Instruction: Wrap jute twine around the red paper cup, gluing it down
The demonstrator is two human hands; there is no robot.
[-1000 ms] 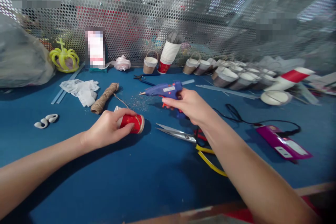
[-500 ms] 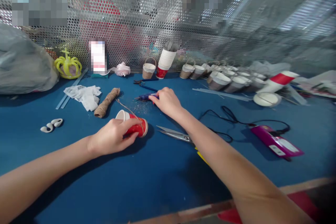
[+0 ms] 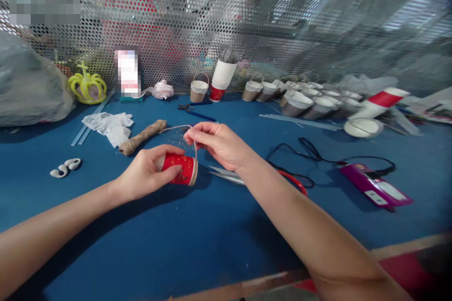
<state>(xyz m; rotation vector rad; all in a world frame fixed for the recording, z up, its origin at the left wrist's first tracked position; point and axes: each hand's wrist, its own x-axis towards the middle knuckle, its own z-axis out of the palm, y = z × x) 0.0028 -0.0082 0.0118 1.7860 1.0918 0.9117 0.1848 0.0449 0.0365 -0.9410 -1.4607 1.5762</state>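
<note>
My left hand (image 3: 146,172) is wrapped round a red paper cup (image 3: 183,169) lying on its side, its base facing right. In a pinch, my right hand (image 3: 219,143) holds jute twine (image 3: 195,143) just above the base end of the cup. One stretch of that twine drops to the base edge; the other runs left to the bundle of jute twine (image 3: 143,137). Behind the right hand, a blue-handled tool (image 3: 185,128) is mostly hidden. Scissors (image 3: 228,175) lie under the right forearm, blades pointing left and a red handle loop showing.
Pliers (image 3: 197,110) lie beyond my right hand. Small twine-covered baskets (image 3: 298,101) and a stack of paper cups (image 3: 223,77) line the mesh wall. On the right is a purple device (image 3: 376,186) with a black cord. White lace cloth (image 3: 109,127) and earbuds (image 3: 65,168) sit left.
My right hand has let go of the blue-handled tool, come nearer the cup and taken hold of the twine, pulling it up. My left hand has shifted its grip along the cup.
</note>
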